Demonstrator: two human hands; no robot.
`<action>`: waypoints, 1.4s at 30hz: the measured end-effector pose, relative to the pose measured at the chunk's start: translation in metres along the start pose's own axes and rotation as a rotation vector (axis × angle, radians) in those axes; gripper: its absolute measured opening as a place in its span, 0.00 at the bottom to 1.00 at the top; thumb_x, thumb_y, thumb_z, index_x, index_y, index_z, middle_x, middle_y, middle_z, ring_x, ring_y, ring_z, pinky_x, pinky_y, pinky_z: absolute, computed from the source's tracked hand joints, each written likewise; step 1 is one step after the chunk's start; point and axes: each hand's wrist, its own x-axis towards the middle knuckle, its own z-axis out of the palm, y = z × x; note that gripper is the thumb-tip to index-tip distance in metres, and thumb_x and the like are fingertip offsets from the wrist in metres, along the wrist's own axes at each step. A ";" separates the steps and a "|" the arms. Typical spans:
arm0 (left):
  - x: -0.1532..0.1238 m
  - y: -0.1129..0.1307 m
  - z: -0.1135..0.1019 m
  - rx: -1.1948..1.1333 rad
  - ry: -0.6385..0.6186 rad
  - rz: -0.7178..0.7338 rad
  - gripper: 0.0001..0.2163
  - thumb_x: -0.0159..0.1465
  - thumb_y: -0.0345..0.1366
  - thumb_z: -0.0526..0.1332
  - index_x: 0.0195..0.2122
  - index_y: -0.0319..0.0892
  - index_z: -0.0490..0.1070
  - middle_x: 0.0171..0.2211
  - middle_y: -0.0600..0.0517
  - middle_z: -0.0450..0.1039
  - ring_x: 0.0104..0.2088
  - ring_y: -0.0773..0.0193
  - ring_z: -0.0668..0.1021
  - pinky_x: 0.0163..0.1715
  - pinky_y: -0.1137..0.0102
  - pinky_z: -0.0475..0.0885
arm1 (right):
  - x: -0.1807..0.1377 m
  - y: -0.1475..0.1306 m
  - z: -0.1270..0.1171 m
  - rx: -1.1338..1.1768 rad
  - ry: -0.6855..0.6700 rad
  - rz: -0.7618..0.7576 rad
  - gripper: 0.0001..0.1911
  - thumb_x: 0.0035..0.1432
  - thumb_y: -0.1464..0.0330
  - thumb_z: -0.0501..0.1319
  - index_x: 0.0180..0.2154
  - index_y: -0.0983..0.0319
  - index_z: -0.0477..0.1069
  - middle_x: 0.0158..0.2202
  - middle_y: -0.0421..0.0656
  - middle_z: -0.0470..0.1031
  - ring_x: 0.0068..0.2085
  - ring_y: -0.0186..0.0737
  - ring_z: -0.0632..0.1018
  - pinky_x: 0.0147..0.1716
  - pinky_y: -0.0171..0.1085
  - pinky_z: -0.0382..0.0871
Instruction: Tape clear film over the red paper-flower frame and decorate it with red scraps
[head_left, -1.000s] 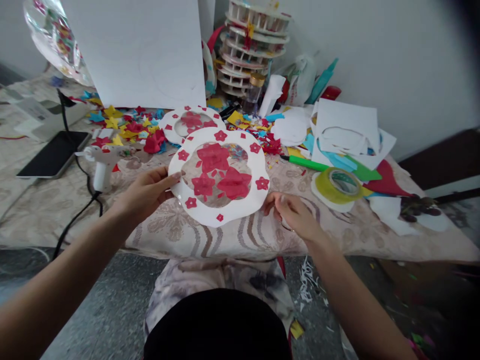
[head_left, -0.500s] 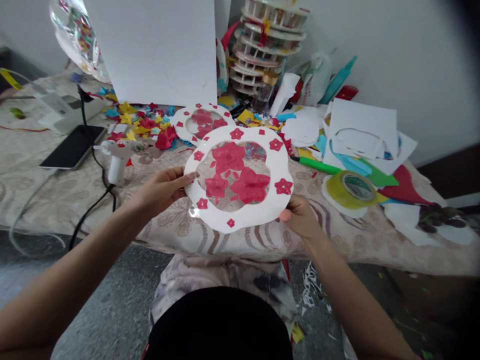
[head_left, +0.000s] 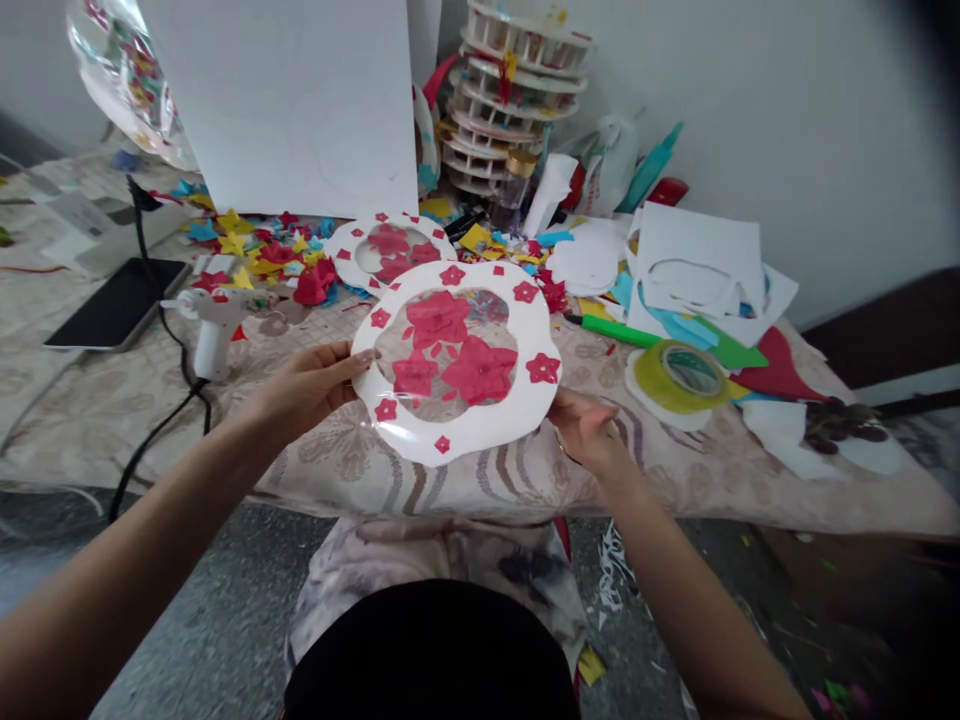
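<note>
Just above the table I hold a white paper frame with a wavy edge (head_left: pixel 541 330), tilted towards me. Clear film spans its opening, with large red paper flowers (head_left: pixel 480 370) in it, and small red cut-out flowers dot the rim. My left hand (head_left: pixel 304 390) pinches its left edge between thumb and fingers. At the lower right edge, my right hand (head_left: pixel 589 430) has its fingers against or behind the rim, while its thumb stands off the paper. A similar, smaller-looking frame (head_left: pixel 341 240) lies behind, partly covered by the one I hold.
A white glue gun (head_left: pixel 214 335) and a phone (head_left: pixel 112 305) lie left. Paper scraps (head_left: pixel 240 245) spread before a white board (head_left: pixel 292 110). Behind stands a tiered rack (head_left: pixel 510 95). At right are yellow tape (head_left: pixel 679 375), a green pen (head_left: pixel 615 330) and white paper (head_left: pixel 701 240).
My right thumb has lifted off the frame's edge and now points away from it. The whole view has shifted, so most things appear further left; my left hand keeps its pinch.
</note>
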 end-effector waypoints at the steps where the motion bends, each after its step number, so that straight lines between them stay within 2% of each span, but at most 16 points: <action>1: 0.000 0.000 -0.001 -0.002 0.006 0.004 0.08 0.54 0.32 0.68 0.34 0.35 0.77 0.32 0.48 0.78 0.28 0.70 0.76 0.29 0.77 0.75 | -0.001 0.000 -0.001 -0.020 -0.007 0.002 0.38 0.48 0.35 0.47 0.35 0.58 0.76 0.30 0.45 0.75 0.32 0.44 0.76 0.34 0.41 0.71; 5: 0.000 0.000 -0.001 0.007 0.011 0.012 0.08 0.54 0.33 0.68 0.35 0.36 0.77 0.33 0.48 0.78 0.28 0.70 0.76 0.30 0.77 0.75 | 0.000 -0.007 0.003 -0.117 -0.030 -0.041 0.34 0.43 0.40 0.60 0.43 0.58 0.75 0.38 0.45 0.77 0.41 0.48 0.76 0.44 0.43 0.69; 8: -0.001 0.001 0.000 0.038 -0.032 0.004 0.10 0.54 0.35 0.69 0.36 0.36 0.77 0.33 0.48 0.78 0.29 0.69 0.77 0.31 0.77 0.75 | 0.002 -0.012 0.009 -0.169 -0.026 -0.032 0.27 0.42 0.46 0.67 0.38 0.58 0.77 0.36 0.43 0.78 0.41 0.48 0.77 0.43 0.42 0.70; 13: -0.004 0.001 0.000 0.090 -0.064 0.005 0.09 0.54 0.35 0.68 0.35 0.37 0.77 0.32 0.49 0.78 0.29 0.68 0.77 0.31 0.76 0.76 | 0.000 -0.014 0.015 -0.274 -0.027 -0.081 0.16 0.39 0.54 0.72 0.25 0.59 0.77 0.32 0.42 0.79 0.38 0.48 0.78 0.39 0.42 0.72; 17: -0.005 -0.002 0.003 0.102 -0.070 -0.016 0.10 0.54 0.36 0.68 0.35 0.37 0.77 0.32 0.48 0.78 0.28 0.68 0.77 0.30 0.75 0.76 | 0.000 -0.011 0.015 -0.466 0.032 -0.144 0.11 0.46 0.57 0.68 0.28 0.57 0.76 0.33 0.43 0.79 0.39 0.48 0.78 0.41 0.46 0.72; 19: -0.004 -0.002 0.004 0.101 -0.062 -0.017 0.10 0.54 0.36 0.68 0.36 0.36 0.77 0.32 0.48 0.78 0.28 0.68 0.77 0.30 0.76 0.76 | 0.000 -0.011 0.012 -0.543 -0.024 -0.114 0.15 0.48 0.57 0.67 0.37 0.56 0.76 0.38 0.44 0.78 0.44 0.50 0.77 0.47 0.48 0.70; 21: -0.002 0.000 0.004 0.094 -0.045 0.006 0.11 0.54 0.36 0.69 0.36 0.36 0.77 0.32 0.49 0.78 0.28 0.69 0.77 0.30 0.77 0.75 | 0.000 -0.012 0.006 -0.606 -0.121 -0.045 0.29 0.43 0.54 0.70 0.47 0.58 0.71 0.45 0.47 0.76 0.51 0.54 0.73 0.51 0.50 0.67; 23: -0.001 0.002 0.001 0.093 -0.033 0.030 0.10 0.54 0.36 0.69 0.36 0.37 0.77 0.32 0.49 0.78 0.28 0.70 0.77 0.29 0.78 0.75 | -0.002 -0.015 -0.002 -0.646 -0.155 0.020 0.40 0.37 0.51 0.72 0.51 0.59 0.66 0.48 0.50 0.73 0.53 0.56 0.72 0.50 0.51 0.67; 24: 0.000 0.003 0.000 0.098 -0.028 0.039 0.10 0.54 0.36 0.68 0.35 0.37 0.77 0.32 0.49 0.78 0.28 0.70 0.77 0.30 0.78 0.75 | -0.004 -0.016 -0.006 -0.645 -0.122 0.038 0.42 0.36 0.49 0.71 0.51 0.60 0.65 0.47 0.50 0.73 0.51 0.56 0.72 0.49 0.50 0.68; 26: 0.001 0.005 -0.002 0.109 -0.018 0.051 0.09 0.54 0.36 0.68 0.35 0.37 0.77 0.32 0.49 0.78 0.28 0.70 0.77 0.30 0.77 0.75 | -0.009 -0.020 -0.012 -0.601 0.026 0.009 0.40 0.36 0.46 0.69 0.48 0.59 0.62 0.43 0.47 0.73 0.45 0.50 0.75 0.45 0.46 0.69; 28: 0.001 0.006 -0.003 0.119 -0.002 0.059 0.09 0.55 0.36 0.68 0.35 0.38 0.77 0.32 0.50 0.78 0.28 0.69 0.77 0.30 0.76 0.75 | -0.012 -0.024 -0.012 -0.556 0.176 -0.090 0.37 0.38 0.44 0.67 0.44 0.57 0.60 0.39 0.43 0.72 0.41 0.45 0.75 0.42 0.44 0.69; 30: 0.001 0.006 -0.003 0.130 0.006 0.062 0.08 0.55 0.36 0.68 0.35 0.38 0.77 0.32 0.50 0.78 0.28 0.69 0.77 0.31 0.76 0.75 | -0.013 -0.028 -0.006 -0.576 0.256 -0.191 0.36 0.39 0.43 0.67 0.43 0.57 0.59 0.37 0.42 0.71 0.39 0.43 0.74 0.41 0.43 0.69; 32: 0.002 0.006 -0.002 0.139 0.005 0.069 0.09 0.55 0.36 0.67 0.35 0.38 0.77 0.32 0.49 0.78 0.29 0.68 0.77 0.31 0.75 0.76 | -0.012 -0.033 0.004 -0.675 0.287 -0.223 0.37 0.38 0.42 0.67 0.43 0.57 0.59 0.37 0.42 0.70 0.39 0.43 0.74 0.39 0.42 0.69; 36: 0.002 0.007 -0.001 0.149 0.012 0.089 0.08 0.55 0.35 0.67 0.34 0.37 0.76 0.32 0.49 0.78 0.27 0.68 0.77 0.31 0.74 0.76 | -0.007 -0.039 0.021 -0.848 0.322 -0.190 0.40 0.37 0.39 0.64 0.44 0.58 0.59 0.37 0.44 0.69 0.37 0.45 0.73 0.37 0.43 0.68; 39: 0.002 0.006 -0.001 0.163 0.016 0.096 0.08 0.56 0.35 0.66 0.34 0.37 0.76 0.31 0.49 0.78 0.27 0.67 0.77 0.31 0.73 0.76 | -0.003 -0.038 0.027 -0.892 0.326 -0.195 0.40 0.37 0.38 0.63 0.44 0.58 0.59 0.37 0.45 0.68 0.38 0.46 0.73 0.38 0.44 0.68; 42: 0.000 0.006 0.000 0.173 0.012 0.092 0.08 0.56 0.36 0.66 0.35 0.37 0.76 0.32 0.48 0.78 0.28 0.67 0.77 0.31 0.72 0.76 | -0.001 -0.034 0.028 -0.953 0.361 -0.263 0.39 0.38 0.39 0.64 0.43 0.58 0.59 0.36 0.44 0.68 0.37 0.46 0.73 0.39 0.45 0.67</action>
